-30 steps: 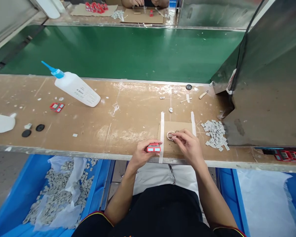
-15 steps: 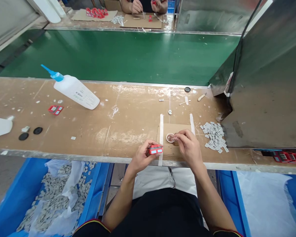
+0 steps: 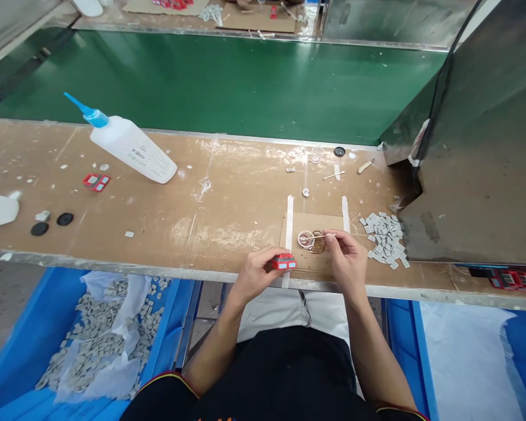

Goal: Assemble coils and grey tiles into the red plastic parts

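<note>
My left hand [image 3: 256,272] is closed on a small red plastic part [image 3: 284,262] with two pale rectangles on its front, like a toy vehicle piece. My right hand [image 3: 348,257] pinches a thin cotton swab [image 3: 319,236], whose far end reaches into a small round dish [image 3: 305,240]. Beside the dish, a brownish wet patch [image 3: 318,248] shows on the cardboard pad [image 3: 319,221], which white tape holds at both sides. To the right of my right hand lies a pile of small grey-white tiles [image 3: 386,238].
A white bottle with a blue nozzle [image 3: 131,149] lies on the bench at left, near another red part [image 3: 96,182]. Behind runs a green belt [image 3: 228,88]. A metal housing [image 3: 477,146] rises at right. Below the bench are blue bins, one with many tiles [image 3: 100,327].
My right hand has shifted slightly right, and the swab now shows across the dish. My left hand has moved slightly right with the red part. The view has tilted down.
</note>
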The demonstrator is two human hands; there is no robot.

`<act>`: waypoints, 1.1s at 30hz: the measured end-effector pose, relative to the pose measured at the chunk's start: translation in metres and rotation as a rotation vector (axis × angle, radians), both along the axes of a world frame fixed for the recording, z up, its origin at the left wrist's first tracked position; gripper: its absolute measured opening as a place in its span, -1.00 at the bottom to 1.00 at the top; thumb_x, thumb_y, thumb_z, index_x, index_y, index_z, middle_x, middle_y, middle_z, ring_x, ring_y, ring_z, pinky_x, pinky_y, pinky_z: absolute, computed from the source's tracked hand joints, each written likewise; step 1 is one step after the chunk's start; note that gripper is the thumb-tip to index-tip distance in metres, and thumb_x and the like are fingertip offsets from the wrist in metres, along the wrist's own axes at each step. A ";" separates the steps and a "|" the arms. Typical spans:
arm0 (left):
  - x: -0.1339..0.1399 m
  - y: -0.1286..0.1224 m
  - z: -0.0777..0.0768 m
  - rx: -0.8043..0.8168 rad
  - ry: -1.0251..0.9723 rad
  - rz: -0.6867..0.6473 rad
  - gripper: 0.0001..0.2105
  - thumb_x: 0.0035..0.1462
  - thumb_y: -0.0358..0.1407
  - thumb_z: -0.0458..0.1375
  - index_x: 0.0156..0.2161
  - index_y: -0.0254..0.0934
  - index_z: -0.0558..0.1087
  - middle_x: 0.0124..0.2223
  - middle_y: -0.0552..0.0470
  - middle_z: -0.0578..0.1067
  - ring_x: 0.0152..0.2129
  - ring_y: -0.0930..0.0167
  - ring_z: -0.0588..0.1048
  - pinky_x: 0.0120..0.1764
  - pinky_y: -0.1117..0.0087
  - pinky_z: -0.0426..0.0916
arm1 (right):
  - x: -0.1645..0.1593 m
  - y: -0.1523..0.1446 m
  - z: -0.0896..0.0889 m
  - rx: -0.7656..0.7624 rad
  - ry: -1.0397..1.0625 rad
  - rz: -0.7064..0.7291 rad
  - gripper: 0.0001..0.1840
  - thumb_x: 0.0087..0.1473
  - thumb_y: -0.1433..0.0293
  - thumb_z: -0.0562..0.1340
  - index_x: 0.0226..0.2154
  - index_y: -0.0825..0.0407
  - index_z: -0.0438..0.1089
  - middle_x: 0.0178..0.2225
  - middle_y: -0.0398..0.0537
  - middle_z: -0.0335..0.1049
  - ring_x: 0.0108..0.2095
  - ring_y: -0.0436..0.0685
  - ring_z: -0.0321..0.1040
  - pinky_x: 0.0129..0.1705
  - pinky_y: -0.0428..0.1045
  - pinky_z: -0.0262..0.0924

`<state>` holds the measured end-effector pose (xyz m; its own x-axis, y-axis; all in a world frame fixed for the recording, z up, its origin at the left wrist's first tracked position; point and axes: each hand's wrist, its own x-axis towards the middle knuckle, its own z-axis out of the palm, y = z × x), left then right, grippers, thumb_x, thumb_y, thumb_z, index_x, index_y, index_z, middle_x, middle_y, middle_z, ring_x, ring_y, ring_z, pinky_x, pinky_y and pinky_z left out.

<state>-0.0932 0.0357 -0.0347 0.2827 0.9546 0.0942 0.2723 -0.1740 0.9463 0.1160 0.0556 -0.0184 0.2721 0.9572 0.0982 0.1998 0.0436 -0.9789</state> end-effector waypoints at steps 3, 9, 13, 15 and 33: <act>0.000 0.001 0.002 -0.008 0.035 0.001 -0.82 0.16 -0.36 0.27 -0.10 -0.27 0.57 -0.22 -0.06 0.65 -0.31 0.34 0.61 -0.26 0.39 0.48 | -0.003 -0.010 0.011 0.031 -0.008 0.014 -0.73 0.20 0.16 0.29 -0.31 0.01 0.55 -0.39 -0.05 0.58 -0.42 0.09 0.51 -0.33 0.00 0.43; 0.000 0.000 0.004 -0.042 0.055 0.002 -0.81 0.15 -0.39 0.27 -0.10 -0.28 0.55 -0.20 -0.06 0.64 -0.30 0.33 0.60 -0.25 0.39 0.47 | -0.018 -0.023 0.019 0.158 -0.202 0.191 -0.83 0.26 0.32 0.24 -0.30 -0.02 0.54 -0.36 -0.06 0.59 -0.35 0.11 0.54 -0.26 0.01 0.42; 0.001 0.000 0.003 0.001 0.075 -0.005 -0.81 0.17 -0.39 0.25 -0.09 -0.27 0.54 -0.18 -0.07 0.64 -0.26 0.32 0.59 -0.20 0.36 0.47 | -0.025 -0.024 0.013 0.201 -0.294 0.227 -0.81 0.28 0.34 0.21 -0.30 -0.03 0.53 -0.36 -0.07 0.59 -0.32 0.13 0.55 -0.26 0.00 0.43; 0.001 0.000 0.003 0.013 0.085 -0.010 -0.82 0.19 -0.39 0.25 -0.09 -0.26 0.54 -0.18 -0.06 0.64 -0.26 0.32 0.59 -0.19 0.36 0.47 | -0.027 -0.025 0.011 0.209 -0.313 0.242 -0.82 0.29 0.36 0.20 -0.29 -0.03 0.53 -0.36 -0.07 0.60 -0.34 0.12 0.54 -0.27 0.00 0.43; -0.001 0.000 0.002 -0.051 0.021 -0.008 -0.82 0.17 -0.34 0.26 -0.10 -0.26 0.56 -0.19 -0.07 0.64 -0.30 0.32 0.59 -0.22 0.37 0.48 | -0.031 -0.025 0.016 0.275 -0.425 0.332 -0.75 0.34 0.38 0.10 -0.26 -0.05 0.49 -0.33 -0.03 0.57 -0.30 0.12 0.52 -0.23 0.02 0.42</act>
